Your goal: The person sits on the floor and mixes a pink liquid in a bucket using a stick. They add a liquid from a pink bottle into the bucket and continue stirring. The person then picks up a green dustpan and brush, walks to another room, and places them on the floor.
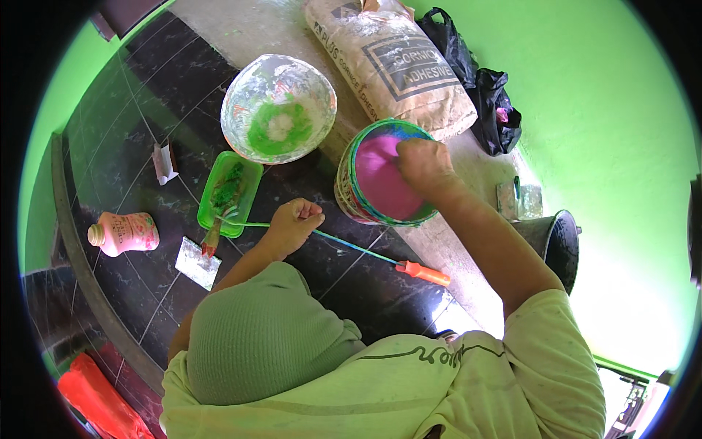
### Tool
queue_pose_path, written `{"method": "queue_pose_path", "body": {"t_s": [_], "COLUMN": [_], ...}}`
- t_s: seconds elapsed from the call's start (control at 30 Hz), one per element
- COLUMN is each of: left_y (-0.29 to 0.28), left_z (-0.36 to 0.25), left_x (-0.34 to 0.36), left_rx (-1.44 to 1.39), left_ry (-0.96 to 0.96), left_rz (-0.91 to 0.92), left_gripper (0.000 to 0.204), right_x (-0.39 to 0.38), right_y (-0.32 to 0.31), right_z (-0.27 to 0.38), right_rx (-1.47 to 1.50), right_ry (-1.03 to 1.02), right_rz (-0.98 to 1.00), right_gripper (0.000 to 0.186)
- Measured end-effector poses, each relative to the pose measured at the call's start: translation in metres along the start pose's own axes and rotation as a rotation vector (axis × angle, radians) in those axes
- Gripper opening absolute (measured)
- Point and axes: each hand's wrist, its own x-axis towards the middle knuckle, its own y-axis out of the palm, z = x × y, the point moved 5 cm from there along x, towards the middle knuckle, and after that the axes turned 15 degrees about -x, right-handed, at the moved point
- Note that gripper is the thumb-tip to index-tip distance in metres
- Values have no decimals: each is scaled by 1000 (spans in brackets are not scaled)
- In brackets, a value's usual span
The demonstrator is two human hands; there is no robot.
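Note:
My right hand (425, 167) is closed in a fist over the rim of a bucket (345, 192). Pink paint (380, 175) fills much of the bucket's inside. Whatever the fist holds, if anything, is hidden. My left hand (291, 223) hovers left of the bucket with its fingers curled together, and nothing shows in them. Under its wrist runs the thin rod of a paint roller (358, 249), whose orange handle lies to the right. The roller's green-stained head rests in a bright green tray (254, 192). A paintbrush (211, 238) leans on the tray's near edge.
A large white basin (240, 110) with green residue stands behind the tray. Beyond the bucket lies a big paper sack (428, 102), with black plastic bags (493, 110) beside it. A pink bottle (128, 233) lies left; a dark bucket (545, 238) lies right, by the green wall (592, 110).

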Motion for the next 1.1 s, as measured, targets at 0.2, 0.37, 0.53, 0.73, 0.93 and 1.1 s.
{"method": "queue_pose_path", "body": {"t_s": [0.2, 0.37, 0.53, 0.73, 0.93, 1.1], "left_y": [-5, -1, 3, 1, -7, -3], "left_z": [1, -1, -1, 1, 4, 4], "left_x": [1, 4, 3, 1, 2, 6], "left_rx": [-8, 65, 4, -6, 12, 10], "left_ry": [-4, 14, -10, -10, 14, 12], "left_rz": [-20, 13, -1, -13, -40, -14], "left_gripper": [21, 21, 21, 20, 20, 20], "right_x": [-25, -38, -21, 2, -18, -34], "right_y": [4, -7, -14, -6, 7, -1], "right_z": [-15, -2, 7, 4, -19, -9], "right_rx": [-19, 243, 320, -16, -16, 248], "right_ry": [13, -53, 13, -20, 50, -62], "right_rz": [280, 352, 170, 28, 262, 360], "right_gripper": [21, 25, 23, 19, 19, 25]}}
